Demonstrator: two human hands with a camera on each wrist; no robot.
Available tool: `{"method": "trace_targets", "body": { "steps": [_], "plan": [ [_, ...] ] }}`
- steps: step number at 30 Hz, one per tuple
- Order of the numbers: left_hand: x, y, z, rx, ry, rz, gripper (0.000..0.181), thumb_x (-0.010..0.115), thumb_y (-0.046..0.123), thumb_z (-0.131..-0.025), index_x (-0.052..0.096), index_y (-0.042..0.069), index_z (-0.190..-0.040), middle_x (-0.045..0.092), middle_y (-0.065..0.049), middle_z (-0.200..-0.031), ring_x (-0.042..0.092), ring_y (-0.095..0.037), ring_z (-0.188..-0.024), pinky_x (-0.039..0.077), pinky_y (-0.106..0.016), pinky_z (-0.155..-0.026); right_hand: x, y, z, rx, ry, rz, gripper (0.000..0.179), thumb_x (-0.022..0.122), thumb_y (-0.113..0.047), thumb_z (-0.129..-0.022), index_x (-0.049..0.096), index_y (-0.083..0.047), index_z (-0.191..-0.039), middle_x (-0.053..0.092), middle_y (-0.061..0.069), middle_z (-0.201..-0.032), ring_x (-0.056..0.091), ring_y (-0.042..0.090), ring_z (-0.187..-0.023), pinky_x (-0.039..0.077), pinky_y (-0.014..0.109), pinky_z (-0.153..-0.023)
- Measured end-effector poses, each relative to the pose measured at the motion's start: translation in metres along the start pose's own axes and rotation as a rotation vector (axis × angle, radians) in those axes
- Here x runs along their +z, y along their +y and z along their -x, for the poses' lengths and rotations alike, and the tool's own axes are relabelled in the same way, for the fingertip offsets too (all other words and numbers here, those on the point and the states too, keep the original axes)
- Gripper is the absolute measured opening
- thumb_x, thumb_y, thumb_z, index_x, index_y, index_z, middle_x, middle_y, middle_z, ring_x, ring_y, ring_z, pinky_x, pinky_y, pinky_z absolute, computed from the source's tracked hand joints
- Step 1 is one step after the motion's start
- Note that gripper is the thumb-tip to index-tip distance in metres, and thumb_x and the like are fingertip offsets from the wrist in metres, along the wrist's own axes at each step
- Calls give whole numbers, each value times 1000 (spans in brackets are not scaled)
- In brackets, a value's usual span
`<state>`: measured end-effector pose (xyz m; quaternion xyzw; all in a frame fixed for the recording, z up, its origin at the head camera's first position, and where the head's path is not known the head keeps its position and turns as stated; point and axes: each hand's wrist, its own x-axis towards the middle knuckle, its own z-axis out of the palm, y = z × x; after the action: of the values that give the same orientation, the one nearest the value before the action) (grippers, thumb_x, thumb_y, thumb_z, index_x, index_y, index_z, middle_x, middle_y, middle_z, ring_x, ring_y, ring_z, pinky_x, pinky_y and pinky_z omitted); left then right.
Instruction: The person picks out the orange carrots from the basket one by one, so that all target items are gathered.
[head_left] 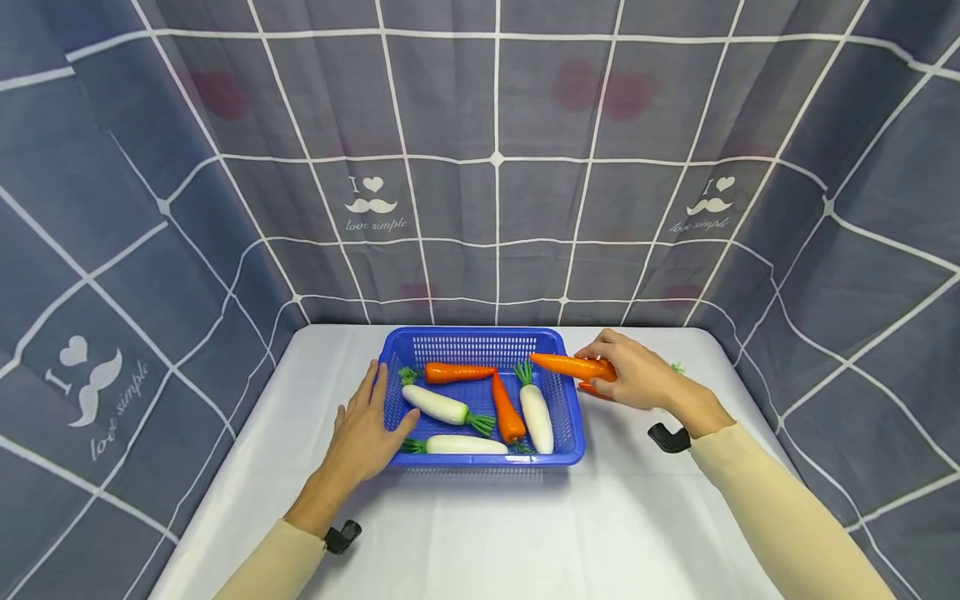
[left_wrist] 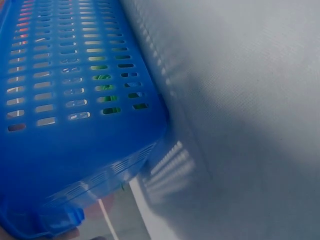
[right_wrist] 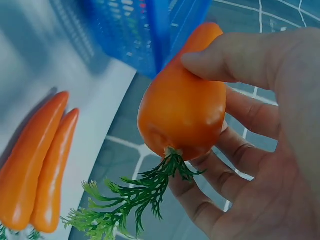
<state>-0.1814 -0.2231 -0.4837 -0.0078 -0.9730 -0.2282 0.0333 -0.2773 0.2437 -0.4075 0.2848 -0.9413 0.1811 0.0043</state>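
three white radishes with leafy green tops (head_left: 536, 418) and two smooth orange carrots (head_left: 507, 408) lie in a blue perforated plastic basket (head_left: 483, 460). its far rim sits close to the far edge of the white cloth-covered table (head_left: 480, 533), with more white cloth on the near side. two more glossy orange carrots (right_wrist: 30, 165) lie side by side right of the basket. the left hand (head_left: 365, 427) is spread at the left rim. the right hand (head_left: 637, 377) pinches a thick, shiny orange carrot with feathery green leaves (right_wrist: 182, 112), its tip pointing left above the basket's right side.
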Motion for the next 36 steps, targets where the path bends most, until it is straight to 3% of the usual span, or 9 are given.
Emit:
{"method": "trace_targets", "body": {
  "steps": [10,28,36],
  "plan": [
    [1,1,0,-9,-11,2,106,63,61,-115,8,8,-188,3,-18,-199,25,-55,-179,17,-92,-134,-1,26,21,91,-24,-51,42,85,-7,-97,83,-13,-138,71,6,-120,64,20,-99,58,39,-89],
    [1,-1,0,-6,-4,6,105,61,63,-115,9,8,-188,3,-18,-199,26,-55,-179,17,-92,-134,13,59,47,95,7,-46,42,90,-10,-95,82,-6,-136,73,8,-116,66,23,-100,58,49,-94],
    [2,-1,-1,1,11,9,105,62,61,-115,10,8,-188,7,-19,-198,27,-55,-178,19,-93,-134,32,73,55,126,-17,-50,40,87,-4,-95,82,-3,-135,77,19,-129,72,38,-116,60,68,-108]
  ]
}}
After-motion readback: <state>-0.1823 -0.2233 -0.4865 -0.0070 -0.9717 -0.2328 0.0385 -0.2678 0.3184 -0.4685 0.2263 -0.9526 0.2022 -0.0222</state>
